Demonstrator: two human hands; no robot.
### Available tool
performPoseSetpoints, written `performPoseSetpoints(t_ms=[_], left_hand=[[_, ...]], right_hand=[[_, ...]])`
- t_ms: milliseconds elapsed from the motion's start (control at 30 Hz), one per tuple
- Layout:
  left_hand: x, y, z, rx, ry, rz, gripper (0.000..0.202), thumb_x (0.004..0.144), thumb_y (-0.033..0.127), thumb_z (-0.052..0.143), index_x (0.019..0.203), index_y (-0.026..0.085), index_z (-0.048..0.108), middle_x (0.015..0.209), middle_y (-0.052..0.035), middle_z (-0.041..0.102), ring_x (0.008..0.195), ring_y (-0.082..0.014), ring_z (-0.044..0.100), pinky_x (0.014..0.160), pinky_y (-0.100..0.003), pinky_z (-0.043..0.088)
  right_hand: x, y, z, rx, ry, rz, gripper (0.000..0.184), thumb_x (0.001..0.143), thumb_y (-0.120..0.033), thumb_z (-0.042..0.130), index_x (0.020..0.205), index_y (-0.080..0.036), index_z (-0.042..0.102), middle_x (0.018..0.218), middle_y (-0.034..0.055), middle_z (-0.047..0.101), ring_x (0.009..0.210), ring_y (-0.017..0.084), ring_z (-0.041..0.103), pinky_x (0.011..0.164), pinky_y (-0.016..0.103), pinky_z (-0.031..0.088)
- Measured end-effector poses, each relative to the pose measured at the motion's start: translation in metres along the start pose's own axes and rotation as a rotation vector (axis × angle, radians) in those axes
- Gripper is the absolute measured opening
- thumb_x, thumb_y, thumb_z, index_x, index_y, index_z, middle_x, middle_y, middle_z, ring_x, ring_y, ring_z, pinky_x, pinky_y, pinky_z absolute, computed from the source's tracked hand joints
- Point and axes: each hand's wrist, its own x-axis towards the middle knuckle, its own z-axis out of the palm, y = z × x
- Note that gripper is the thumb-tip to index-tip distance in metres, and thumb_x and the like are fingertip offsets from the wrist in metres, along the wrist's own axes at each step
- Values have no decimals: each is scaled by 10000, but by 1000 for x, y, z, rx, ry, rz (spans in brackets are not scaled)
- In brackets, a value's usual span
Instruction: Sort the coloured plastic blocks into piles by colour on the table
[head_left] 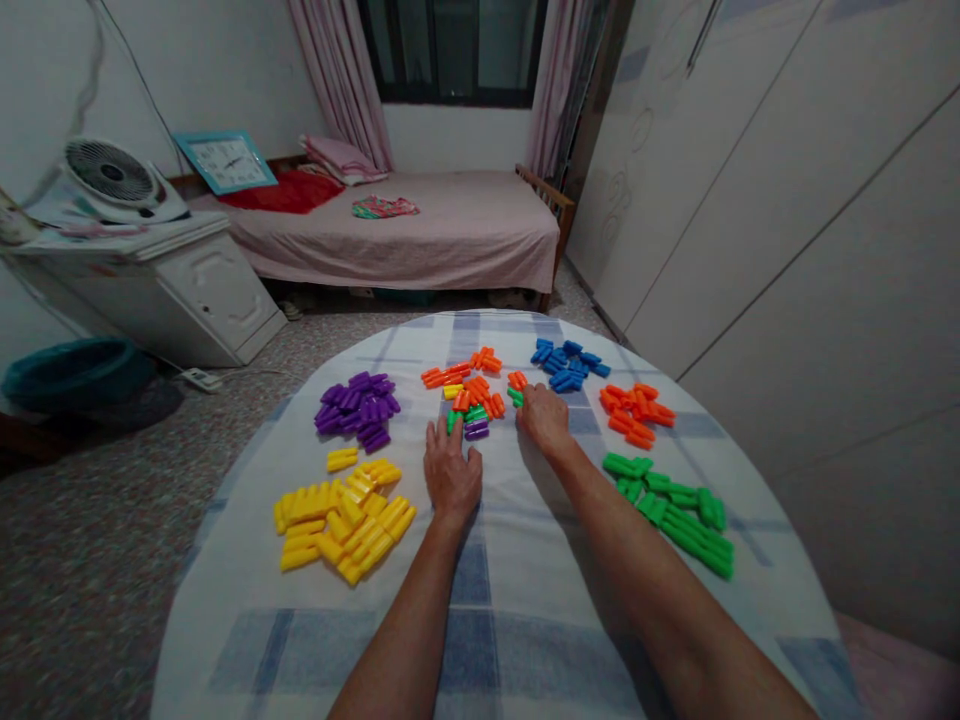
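My left hand [452, 472] lies palm down with fingers stretched out, its fingertips at a small green plastic building piece [454, 421] on the near side of a mixed middle pile. In that pile are orange pieces [478, 392], a yellow piece [453, 392] and a purple piece [476, 430]. Right of the pile, my right hand [546, 418] has its fingers curled and closed at a green piece [515, 397], which shows partly beside the fingertips. Just behind that sits an orange piece [517, 380]. The fingertips of my right hand are partly hidden.
Around the round table's cloth [525, 620] lie single-colour piles: purple [358, 408], yellow [345, 520], blue [568, 364], orange [637, 412] and green [671, 510]. Beyond stand a bed [450, 235], a cabinet [202, 285] with a fan [112, 175], a bin [75, 375] and a wardrobe [787, 250].
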Motion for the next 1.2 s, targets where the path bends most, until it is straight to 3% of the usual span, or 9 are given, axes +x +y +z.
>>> performPoseSetpoints(t_ms=[100, 333, 567, 667, 767, 867, 1000, 1100, 1200], left_hand=[[-1, 2, -2, 48, -47, 36, 544, 719, 127, 561, 1257, 195, 591, 1429, -134, 469, 1391, -377, 300, 1083, -571, 328], [-2, 4, -1, 37, -62, 61, 552, 716, 115, 541, 1258, 205, 581, 1433, -109, 476, 1382, -368, 313, 1085, -564, 323], [-2, 6, -3, 137, -70, 48, 510, 762, 148, 519, 1269, 163, 563, 1388, -137, 506, 1305, -311, 422, 1100, -497, 332], [-2, 9, -5, 191, -93, 17, 516, 779, 159, 509, 1294, 163, 542, 1406, -127, 484, 1315, -293, 416, 1110, -464, 334], [-2, 10, -5, 225, -92, -28, 553, 786, 176, 512, 1336, 122, 496, 1449, -164, 423, 1361, -311, 361, 1108, -461, 338], [-3, 8, -3, 226, -89, -45, 604, 778, 146, 497, 1375, 74, 437, 1447, -187, 423, 1400, -329, 298, 1124, -467, 313], [-2, 3, 0, 166, -40, -53, 591, 773, 88, 433, 1363, 82, 432, 1391, -183, 490, 1394, -304, 319, 1123, -473, 313], [0, -2, 1, 96, -8, -78, 572, 760, 81, 411, 1330, 94, 458, 1355, -186, 518, 1360, -297, 371, 1105, -480, 333], [4, -3, 0, -3, 23, -110, 571, 738, 79, 407, 1304, 99, 474, 1254, -169, 586, 1270, -271, 468, 1086, -448, 364]], right_hand=[[-22, 2, -3, -14, -22, 0, 260, 892, -181, 478, 1126, -147, 585, 1094, 146, 604, 1002, 232, 596, 769, 293, 440], [-70, 15, -6, -41, -62, -176, 275, 880, -200, 518, 1136, -254, 603, 1071, 98, 601, 1015, 251, 545, 777, 324, 395], [-102, 59, -20, -121, -99, -199, 233, 890, -166, 503, 1049, -244, 655, 1031, 85, 625, 1052, 262, 495, 846, 372, 333], [-114, 79, -26, -138, -110, -185, 262, 885, -122, 481, 1035, -221, 671, 1046, 93, 628, 1098, 269, 475, 891, 396, 307], [-115, 83, -28, -108, -79, -174, 288, 859, -111, 501, 1068, -219, 668, 1142, 92, 611, 1183, 283, 433, 940, 420, 288], [-105, 61, -26, 30, -8, -231, 338, 871, -149, 506, 1185, -208, 613, 1243, 90, 572, 1208, 255, 425, 940, 389, 319], [-79, 4, -20, 231, 72, -394, 392, 894, -165, 487, 1281, -195, 543, 1274, 88, 557, 1173, 206, 453, 922, 331, 353], [-59, -36, -13, 226, 83, -480, 407, 904, -205, 501, 1310, -233, 517, 1284, 85, 549, 1174, 226, 442, 918, 355, 350], [-43, -59, -5, 159, 72, -498, 370, 913, -251, 517, 1283, -249, 540, 1234, 103, 568, 1151, 259, 442, 919, 401, 328]])
